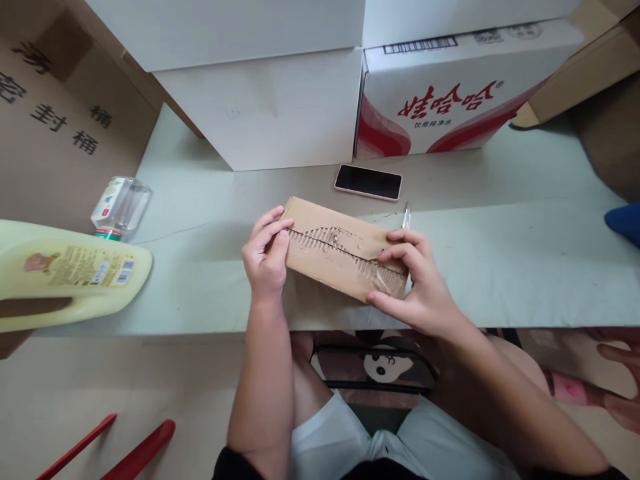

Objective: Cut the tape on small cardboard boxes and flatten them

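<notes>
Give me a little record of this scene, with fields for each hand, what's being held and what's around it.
Left hand: gripping the left end of the cardboard box
Right hand: gripping its right end
Held item: cardboard box, its upper face torn along the seam
Beyond it: dark-screened phone; white box with red writing
Near right hand: slim object, partly hidden
Far left: yellow jug; clear bottle
Surface: pale green tabletop

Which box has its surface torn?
The small brown box between your left hand and right hand: its face shows ripped corrugation, unlike the larger boxes.
</notes>
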Available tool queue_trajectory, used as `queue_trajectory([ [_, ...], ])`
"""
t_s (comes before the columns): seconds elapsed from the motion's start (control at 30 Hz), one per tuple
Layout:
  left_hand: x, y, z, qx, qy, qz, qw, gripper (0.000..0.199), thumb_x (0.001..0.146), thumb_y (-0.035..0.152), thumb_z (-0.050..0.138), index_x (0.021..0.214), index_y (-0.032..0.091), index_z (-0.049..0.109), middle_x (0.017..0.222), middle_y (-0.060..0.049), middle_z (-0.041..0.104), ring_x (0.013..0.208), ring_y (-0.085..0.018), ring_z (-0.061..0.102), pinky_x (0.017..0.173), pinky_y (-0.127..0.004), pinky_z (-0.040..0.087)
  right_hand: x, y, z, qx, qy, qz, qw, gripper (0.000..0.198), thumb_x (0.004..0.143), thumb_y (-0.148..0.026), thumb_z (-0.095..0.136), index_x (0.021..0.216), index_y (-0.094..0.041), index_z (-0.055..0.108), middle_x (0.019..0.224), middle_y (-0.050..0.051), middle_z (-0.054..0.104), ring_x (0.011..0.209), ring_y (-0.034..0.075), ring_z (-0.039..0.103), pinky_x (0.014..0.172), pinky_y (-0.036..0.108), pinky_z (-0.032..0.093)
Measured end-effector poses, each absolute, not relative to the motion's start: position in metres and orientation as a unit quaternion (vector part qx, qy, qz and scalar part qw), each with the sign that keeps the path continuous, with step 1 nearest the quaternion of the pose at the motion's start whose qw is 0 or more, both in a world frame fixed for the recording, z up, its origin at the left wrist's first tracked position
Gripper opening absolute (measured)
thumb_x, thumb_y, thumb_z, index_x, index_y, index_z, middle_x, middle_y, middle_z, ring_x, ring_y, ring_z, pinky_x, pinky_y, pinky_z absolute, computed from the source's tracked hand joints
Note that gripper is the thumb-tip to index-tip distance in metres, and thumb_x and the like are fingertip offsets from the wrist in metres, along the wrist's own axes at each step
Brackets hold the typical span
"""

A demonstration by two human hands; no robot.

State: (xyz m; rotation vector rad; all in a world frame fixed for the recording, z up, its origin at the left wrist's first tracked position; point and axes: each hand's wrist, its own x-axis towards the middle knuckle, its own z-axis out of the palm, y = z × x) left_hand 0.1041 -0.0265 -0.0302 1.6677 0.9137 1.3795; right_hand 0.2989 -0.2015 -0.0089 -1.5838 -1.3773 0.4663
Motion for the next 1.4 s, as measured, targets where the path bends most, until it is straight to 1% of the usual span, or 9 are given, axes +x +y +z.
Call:
queue_trajectory([
  [0.1,0.106,-0.026,-0.032,0.657,0.345,0.546,0.389,0.017,0.087,0.024,0.069,0.095,0.027,0.084,0.119,-0.005,0.077,0.117,-0.024,0.071,0.114,-0.048,0.051,0.293,-0.206,0.008,-0.684,-0.549,0.219,0.428,0.035,0.076,-0.037,0.077,0.103,-0.024,0.058,0.132,0.012,0.049,0.131,0.029,0.052,0.095,0.04,0.056],
  [0.27,0.106,-0.026,-0.034,0.658,0.344,0.544,0.39,0.018,0.087,0.024,0.069,0.096,0.026,0.084,0.121,-0.005,0.076,0.117,-0.023,0.07,0.113,-0.047,0.052,0.292,-0.205,0.012,-0.697,-0.526,0.164,0.459,0.015,0.081,-0.022,0.065,0.095,-0.023,0.058,0.124,0.011,0.059,0.119,0.026,0.061,0.087,0.037,0.056],
  [0.7,0.105,-0.025,-0.034,0.653,0.362,0.53,0.401,0.017,0.085,0.029,0.069,0.093,0.026,0.084,0.124,-0.007,0.074,0.123,-0.027,0.067,0.118,-0.053,0.046,0.305,-0.202,-0.003,-0.632,-0.547,0.207,0.509,0.03,0.076,-0.008,0.054,0.099,-0.025,0.06,0.12,0.008,0.063,0.121,0.025,0.062,0.102,0.044,0.053],
  [0.87,0.098,-0.019,-0.032,0.625,0.391,0.526,0.425,0.016,0.08,0.028,0.071,0.09,0.026,0.084,0.127,-0.006,0.073,0.127,-0.028,0.065,0.119,-0.052,0.045,0.314,-0.205,-0.016,-0.594,-0.529,0.246,0.554,0.036,0.086,-0.027,0.061,0.121,-0.032,0.057,0.145,0.008,0.052,0.138,0.028,0.053,0.11,0.048,0.05],
  [1.0,0.084,-0.005,-0.035,0.489,0.446,0.578,0.478,0.014,0.072,0.028,0.075,0.084,0.023,0.082,0.121,-0.007,0.076,0.119,-0.026,0.068,0.111,-0.044,0.051,0.327,-0.206,-0.037,-0.608,-0.464,0.306,0.566,0.067,0.093,-0.053,0.058,0.153,-0.039,0.032,0.166,0.01,0.035,0.146,0.03,0.05,0.113,0.054,0.049],
  [1.07,0.076,0.003,-0.04,0.417,0.461,0.592,0.512,0.02,0.069,0.031,0.076,0.085,0.021,0.08,0.11,-0.008,0.078,0.102,-0.023,0.072,0.098,-0.039,0.057,0.33,-0.203,-0.047,-0.64,-0.435,0.348,0.53,0.071,0.095,-0.056,0.056,0.158,-0.036,0.029,0.162,0.014,0.042,0.141,0.031,0.056,0.111,0.057,0.051],
  [1.17,0.068,0.011,-0.051,0.374,0.459,0.589,0.55,0.028,0.067,0.036,0.076,0.09,0.022,0.077,0.096,-0.006,0.077,0.087,-0.019,0.071,0.082,-0.034,0.059,0.325,-0.198,-0.05,-0.594,-0.495,0.436,0.46,0.064,0.099,-0.059,0.05,0.154,-0.028,0.044,0.148,0.017,0.059,0.133,0.031,0.063,0.109,0.056,0.054],
  [1.23,0.07,0.011,-0.057,0.381,0.448,0.56,0.584,0.029,0.068,0.039,0.077,0.092,0.022,0.074,0.096,-0.005,0.077,0.09,-0.02,0.072,0.082,-0.033,0.059,0.318,-0.196,-0.044,-0.546,-0.57,0.424,0.445,0.067,0.098,-0.061,0.051,0.156,-0.028,0.044,0.152,0.015,0.057,0.143,0.031,0.055,0.117,0.056,0.048],
  [1.4,0.09,-0.004,-0.058,0.365,0.451,0.471,0.665,0.032,0.07,0.044,0.079,0.091,0.022,0.073,0.1,-0.007,0.079,0.099,-0.024,0.073,0.084,-0.035,0.061,0.305,-0.2,-0.023,-0.557,-0.638,0.304,0.436,0.083,0.094,-0.059,0.06,0.165,-0.036,0.023,0.175,0.004,0.015,0.164,0.031,0.013,0.129,0.06,0.026],
])
